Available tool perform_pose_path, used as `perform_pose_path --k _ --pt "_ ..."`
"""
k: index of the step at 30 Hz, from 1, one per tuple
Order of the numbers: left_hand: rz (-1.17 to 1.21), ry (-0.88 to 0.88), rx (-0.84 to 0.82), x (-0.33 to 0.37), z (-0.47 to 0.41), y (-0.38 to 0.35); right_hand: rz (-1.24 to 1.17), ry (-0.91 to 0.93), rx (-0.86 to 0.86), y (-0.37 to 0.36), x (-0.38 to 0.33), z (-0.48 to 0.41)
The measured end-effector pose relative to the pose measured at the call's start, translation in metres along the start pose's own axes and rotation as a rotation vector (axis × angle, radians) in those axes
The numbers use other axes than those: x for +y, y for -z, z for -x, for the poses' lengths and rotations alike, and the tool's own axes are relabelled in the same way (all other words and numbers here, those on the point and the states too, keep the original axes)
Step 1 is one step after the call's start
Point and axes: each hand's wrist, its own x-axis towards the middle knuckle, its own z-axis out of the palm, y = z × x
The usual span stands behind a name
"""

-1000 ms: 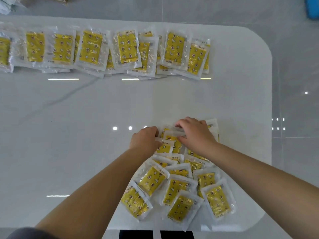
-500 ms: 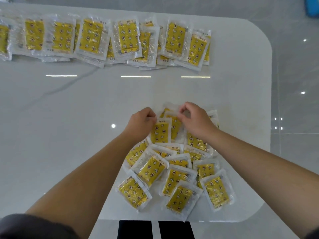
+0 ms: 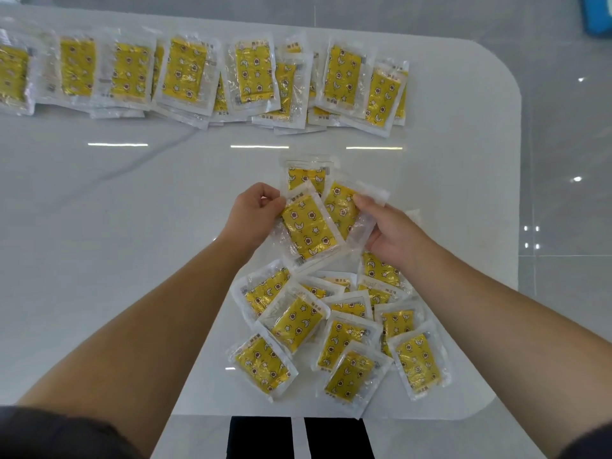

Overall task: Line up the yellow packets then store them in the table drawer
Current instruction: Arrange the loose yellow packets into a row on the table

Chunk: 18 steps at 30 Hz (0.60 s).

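Note:
Several yellow packets in clear wrappers lie in a loose pile (image 3: 331,332) at the near right of the white table (image 3: 132,226). A row of overlapping yellow packets (image 3: 198,77) runs along the far edge. My left hand (image 3: 256,212) pinches the left edge of one tilted yellow packet (image 3: 309,226), lifted above the pile. My right hand (image 3: 390,233) grips another yellow packet (image 3: 341,207) by its right side. A third packet (image 3: 306,175) shows just behind these two; whose fingers hold it I cannot tell. No drawer is in view.
The table's rounded right edge (image 3: 520,160) drops to a glossy grey tiled floor (image 3: 563,293). A blue object (image 3: 599,14) sits at the top right corner. Dark shapes (image 3: 298,437) show below the near table edge.
Both hands have risen from the pile and come up with packets; the packets between them are now lifted and fanned out. The view has shifted so the far row sits lower.

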Motion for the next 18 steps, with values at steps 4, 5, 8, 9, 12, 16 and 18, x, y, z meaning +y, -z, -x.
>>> perform_pose_path --k 4,5,8,9,12,16,18 --pt "-0.030 0.005 0.034 -0.008 0.001 -0.001 0.071 -0.055 0.043 -0.003 0.018 -0.001" --pt "-0.047 0.007 0.062 -0.012 0.002 0.002 0.095 -0.053 0.056 -0.003 0.019 0.000" --pt "-0.107 0.044 0.140 -0.030 0.005 0.022 0.235 -0.028 0.080 -0.001 0.020 0.006" --pt "-0.122 0.067 0.164 -0.036 0.008 0.031 0.294 -0.024 0.082 -0.002 0.021 0.009" --pt "-0.134 0.131 0.223 -0.056 0.017 0.059 0.495 -0.031 -0.004 -0.005 0.027 0.017" --pt "-0.140 0.166 0.279 -0.069 0.033 0.091 1.367 0.112 -0.285 -0.033 0.035 0.040" --pt "-0.144 0.179 0.285 -0.072 0.039 0.103 1.815 0.240 -0.512 -0.055 0.049 0.051"
